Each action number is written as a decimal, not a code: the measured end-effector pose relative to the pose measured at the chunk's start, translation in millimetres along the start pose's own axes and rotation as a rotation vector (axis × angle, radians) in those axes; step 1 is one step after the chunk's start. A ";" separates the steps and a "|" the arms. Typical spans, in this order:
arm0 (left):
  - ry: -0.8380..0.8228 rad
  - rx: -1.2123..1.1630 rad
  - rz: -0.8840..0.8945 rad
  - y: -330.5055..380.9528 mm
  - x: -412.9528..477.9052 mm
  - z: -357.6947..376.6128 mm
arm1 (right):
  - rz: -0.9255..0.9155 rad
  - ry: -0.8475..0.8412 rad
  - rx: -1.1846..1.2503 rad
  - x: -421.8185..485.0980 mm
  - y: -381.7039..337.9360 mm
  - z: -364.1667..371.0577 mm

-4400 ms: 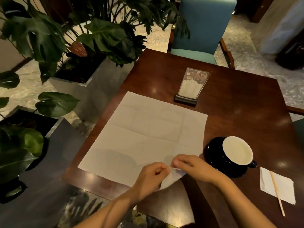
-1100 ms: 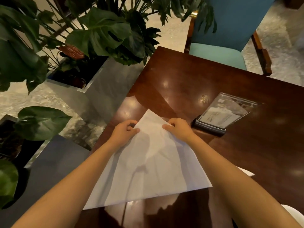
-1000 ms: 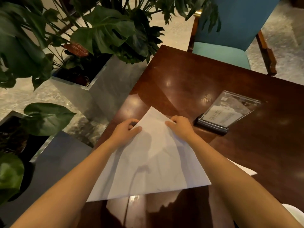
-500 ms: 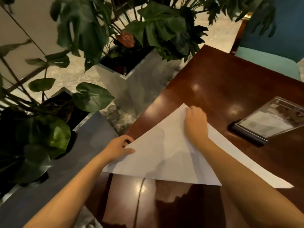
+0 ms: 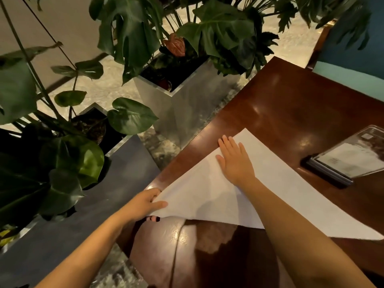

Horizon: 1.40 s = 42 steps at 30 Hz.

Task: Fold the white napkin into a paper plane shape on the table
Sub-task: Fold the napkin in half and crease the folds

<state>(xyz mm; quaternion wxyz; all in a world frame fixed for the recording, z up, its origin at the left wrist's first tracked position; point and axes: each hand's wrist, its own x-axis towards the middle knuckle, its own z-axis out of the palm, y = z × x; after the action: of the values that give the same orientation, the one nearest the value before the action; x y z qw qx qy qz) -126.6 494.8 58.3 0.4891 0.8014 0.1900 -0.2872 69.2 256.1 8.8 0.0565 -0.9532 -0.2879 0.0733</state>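
napkin point(image 5: 207, 196) sits mid-frame on the table point(image 5: 291, 113), looks thin and floppy so grab corners: left hand point(image 5: 145, 202) pinches its lower-left corner, right hand point(image 5: 234, 159) pressed flat and open.

Right hand point(image 5: 235, 161) flat, left hand point(image 5: 145, 204) pinching.

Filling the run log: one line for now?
napkin: triangle on table | left hand: pinching corner | right hand: flat on it
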 end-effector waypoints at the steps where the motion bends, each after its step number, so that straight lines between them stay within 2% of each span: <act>1: -0.014 0.006 0.000 1.2 -0.3 -0.1 | -0.009 -0.006 -0.001 3.1 2.4 -0.4; 5: -0.063 0.011 -0.022 3.2 1.6 -9.0 | -0.042 -0.040 0.016 6.1 8.1 -4.0; 9: -0.018 -0.035 -0.085 -9.8 -0.3 -16.5 | -0.020 -0.006 0.085 -19.5 -13.8 -12.5; 12: 0.019 -0.088 -0.063 -17.8 -1.8 -13.7 | -0.121 -0.034 0.207 -67.0 -60.9 -3.0; 15: 0.031 -0.132 -0.034 -20.0 -4.2 -6.8 | -0.213 0.028 0.173 -103.3 -86.3 12.1; 21: 0.006 -0.106 -0.018 -17.0 -8.4 -10.3 | -0.077 -0.038 0.105 -107.2 -54.4 11.3; 25: -0.005 -0.134 -0.036 -17.3 -8.1 -11.8 | 0.061 0.010 0.042 -128.1 1.9 4.4; 32: -0.020 -0.061 -0.043 -13.1 -10.8 -11.1 | 0.213 -0.062 0.009 -155.1 79.3 -1.7; 35: 0.005 -0.058 0.026 3.2 -17.2 -11.3 | 0.250 -0.075 0.045 -156.6 73.2 -9.2; 37: -0.004 -0.099 0.120 22.4 -23.3 -12.4 | 0.216 0.006 0.106 -161.4 49.1 -15.7; 40: -0.128 -0.260 0.204 60.0 -28.7 -13.0 | 0.129 0.131 0.199 -176.7 4.8 -20.5; 42: -0.240 -0.325 0.235 85.1 -26.8 -15.6 | 0.146 0.163 0.282 -187.5 -14.0 -16.9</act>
<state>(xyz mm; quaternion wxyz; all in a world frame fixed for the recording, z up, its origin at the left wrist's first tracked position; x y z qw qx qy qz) -92.9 469.8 138.6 0.6608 0.6889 0.0796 -0.2870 -89.8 162.1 47.5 0.2075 -0.9569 -0.1992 0.0394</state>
